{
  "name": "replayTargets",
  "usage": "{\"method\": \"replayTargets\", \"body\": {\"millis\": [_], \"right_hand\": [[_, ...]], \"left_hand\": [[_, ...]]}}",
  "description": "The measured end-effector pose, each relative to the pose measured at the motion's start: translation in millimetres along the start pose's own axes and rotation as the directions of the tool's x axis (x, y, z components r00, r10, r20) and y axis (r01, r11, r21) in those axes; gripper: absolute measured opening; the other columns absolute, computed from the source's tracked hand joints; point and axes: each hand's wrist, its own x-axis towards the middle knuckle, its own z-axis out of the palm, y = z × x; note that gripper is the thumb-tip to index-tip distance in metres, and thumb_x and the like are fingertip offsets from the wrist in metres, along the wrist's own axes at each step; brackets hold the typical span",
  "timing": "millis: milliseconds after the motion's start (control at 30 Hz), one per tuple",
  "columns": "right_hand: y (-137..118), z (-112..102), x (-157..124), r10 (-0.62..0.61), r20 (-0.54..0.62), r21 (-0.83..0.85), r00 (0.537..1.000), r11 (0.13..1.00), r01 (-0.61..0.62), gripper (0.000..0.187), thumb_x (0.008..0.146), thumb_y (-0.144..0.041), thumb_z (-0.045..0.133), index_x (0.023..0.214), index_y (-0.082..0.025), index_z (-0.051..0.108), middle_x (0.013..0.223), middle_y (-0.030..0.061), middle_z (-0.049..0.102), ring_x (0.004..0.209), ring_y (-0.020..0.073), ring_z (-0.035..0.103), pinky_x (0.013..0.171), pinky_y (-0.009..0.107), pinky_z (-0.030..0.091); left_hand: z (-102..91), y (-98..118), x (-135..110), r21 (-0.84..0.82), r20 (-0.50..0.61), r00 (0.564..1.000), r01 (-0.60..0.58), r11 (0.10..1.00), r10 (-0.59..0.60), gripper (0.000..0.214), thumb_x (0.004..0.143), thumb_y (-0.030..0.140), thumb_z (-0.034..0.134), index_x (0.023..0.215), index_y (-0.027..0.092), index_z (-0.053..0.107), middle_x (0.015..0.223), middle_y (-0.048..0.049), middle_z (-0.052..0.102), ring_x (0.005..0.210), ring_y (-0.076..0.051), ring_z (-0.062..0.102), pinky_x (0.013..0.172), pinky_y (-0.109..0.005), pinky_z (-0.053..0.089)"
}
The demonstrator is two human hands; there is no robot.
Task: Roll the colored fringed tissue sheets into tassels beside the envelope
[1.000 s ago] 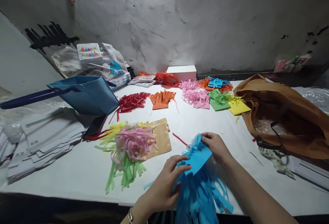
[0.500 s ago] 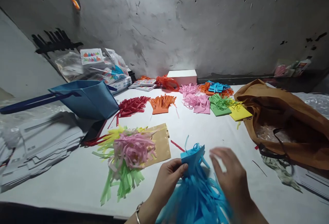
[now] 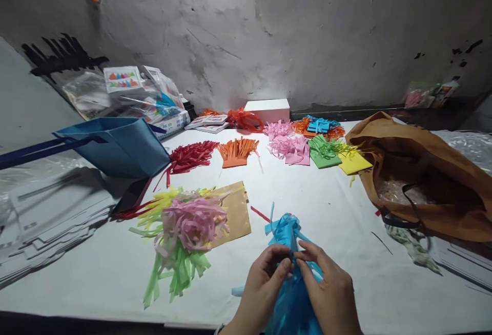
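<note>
A blue fringed paper tassel (image 3: 285,232) stands at the near edge of the white table (image 3: 315,207), its strips hanging down between my wrists. My left hand (image 3: 265,286) and my right hand (image 3: 326,289) both pinch its gathered neck, fingertips meeting at the middle. Left of them a heap of pink, yellow and green fringed paper (image 3: 184,227) lies on a brown paper envelope (image 3: 232,212). A loose red strip (image 3: 260,214) lies just beyond the tassel.
Red (image 3: 190,155), orange (image 3: 236,151), pink (image 3: 290,148), green (image 3: 323,151) and yellow (image 3: 351,160) fringed sheets line the back. A blue fabric bag (image 3: 115,145) stands left, a brown bag (image 3: 418,171) right, a white box (image 3: 267,109) by the wall, grey card stacks (image 3: 46,222) at left.
The flat blue sheet has been gathered into a bunched tassel. My right hand swung from its far edge back to the neck, where both hands now pinch together.
</note>
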Motion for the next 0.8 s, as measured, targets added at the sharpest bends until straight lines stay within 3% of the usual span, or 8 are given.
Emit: {"method": "replayTargets", "body": {"millis": [167, 300, 367, 433, 533, 600, 667, 800], "right_hand": [[-3, 1, 3, 0.249, 0.129, 0.129, 0.96, 0.956, -0.265, 0.02, 0.078, -0.023, 0.065, 0.096, -0.026, 0.073, 0.076, -0.0034, 0.076, 0.069, 0.016, 0.075, 0.067, 0.02, 0.059], [-1, -4, 7, 0.313, 0.249, 0.207, 0.917, 0.907, -0.366, 0.014, 0.078, -0.025, 0.07, 0.092, -0.025, 0.071, 0.077, -0.0014, 0.074, 0.072, 0.0161, 0.074, 0.067, 0.02, 0.059], [-1, -7, 7, 0.196, 0.17, 0.171, 0.966, 0.959, -0.225, 0.003, 0.085, -0.023, 0.065, 0.087, -0.024, 0.067, 0.08, 0.0004, 0.072, 0.074, 0.0155, 0.072, 0.067, 0.021, 0.059], [-2, -10, 6, -0.034, 0.092, 0.069, 0.995, 0.997, 0.028, 0.016, 0.092, -0.016, 0.052, 0.083, -0.023, 0.063, 0.086, 0.0036, 0.07, 0.08, 0.0157, 0.071, 0.071, 0.023, 0.059], [-6, -9, 1, -0.269, 0.097, -0.11, 0.958, 0.954, 0.279, 0.019, 0.094, -0.014, 0.048, 0.094, -0.021, 0.066, 0.103, 0.0107, 0.069, 0.092, 0.0219, 0.071, 0.078, 0.034, 0.062], [-7, -6, -3, -0.303, 0.1, -0.222, 0.948, 0.922, 0.318, 0.019, 0.095, -0.026, 0.055, 0.108, -0.017, 0.065, 0.11, 0.0159, 0.069, 0.095, 0.0281, 0.071, 0.078, 0.043, 0.063], [-5, -3, -7, -0.319, 0.095, -0.281, 0.943, 0.9, 0.333, 0.024, 0.095, -0.028, 0.057, 0.114, -0.015, 0.064, 0.111, 0.0167, 0.07, 0.094, 0.0291, 0.071, 0.079, 0.045, 0.063], [2, 0, -11, -0.307, 0.034, -0.228, 0.951, 0.924, 0.306, 0.019, 0.096, -0.013, 0.05, 0.101, -0.02, 0.066, 0.097, 0.0065, 0.075, 0.091, 0.0227, 0.073, 0.085, 0.039, 0.062]], "left_hand": [[-0.8, -3, 2, 0.052, -0.022, 1.0, 0.001, 0.999, 0.001, 0.041, 0.08, 0.054, 0.076, 0.095, 0.018, 0.067, 0.082, -0.0007, 0.061, 0.073, -0.015, 0.056, 0.066, -0.024, 0.047], [-4.9, 4, 4, 0.139, 0.016, 1.0, -0.006, 0.99, 0.004, 0.038, 0.087, 0.054, 0.067, 0.084, 0.016, 0.068, 0.073, 0.0004, 0.057, 0.067, -0.015, 0.051, 0.063, -0.024, 0.043], [-6.8, 7, 5, 0.224, -0.001, 1.0, -0.023, 0.974, 0.024, 0.037, 0.09, 0.052, 0.064, 0.08, 0.016, 0.069, 0.07, 0.0002, 0.056, 0.068, -0.015, 0.05, 0.063, -0.024, 0.041], [-7.4, 9, 4, 0.266, -0.02, 0.999, -0.022, 0.964, 0.028, 0.037, 0.091, 0.05, 0.062, 0.077, 0.016, 0.069, 0.068, 0.0, 0.056, 0.068, -0.016, 0.049, 0.063, -0.025, 0.041], [-5.7, 8, 3, 0.237, -0.015, 1.0, -0.021, 0.971, 0.025, 0.038, 0.091, 0.051, 0.062, 0.08, 0.016, 0.071, 0.071, -0.0015, 0.061, 0.07, -0.017, 0.053, 0.066, -0.026, 0.044], [-4.0, 6, 1, 0.197, -0.001, 1.0, -0.02, 0.98, 0.021, 0.038, 0.091, 0.052, 0.062, 0.088, 0.017, 0.074, 0.08, -0.0042, 0.068, 0.077, -0.019, 0.059, 0.072, -0.028, 0.048], [-2.4, 4, 0, 0.162, 0.005, 1.0, -0.019, 0.987, 0.019, 0.038, 0.091, 0.053, 0.062, 0.093, 0.017, 0.076, 0.09, -0.0067, 0.072, 0.085, -0.022, 0.062, 0.078, -0.03, 0.051], [-0.8, -3, -3, 0.09, 0.029, 1.0, -0.01, 0.996, 0.008, 0.039, 0.09, 0.054, 0.064, 0.095, 0.018, 0.075, 0.086, -0.0065, 0.073, 0.081, -0.021, 0.066, 0.077, -0.031, 0.053]]}}
